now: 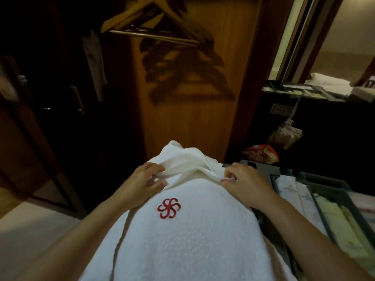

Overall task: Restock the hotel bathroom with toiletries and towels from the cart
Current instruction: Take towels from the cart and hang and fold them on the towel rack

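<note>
Robe [182, 236], white nubby terry, red emblem [168, 207], on cart [324, 186] by wooden closet [192, 108]; left hand [142, 179], right hand [245, 184] each pinch collar [182, 169].

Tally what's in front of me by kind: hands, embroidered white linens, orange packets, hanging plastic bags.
2 hands: left hand, right hand
1 embroidered white linen
1 orange packet
1 hanging plastic bag
Total: 5

Hotel rm, prob. by wardrobe [203, 118]: wooden hangers [156, 23], monogrammed robe [182, 236], housekeeping cart [263, 168].
</note>
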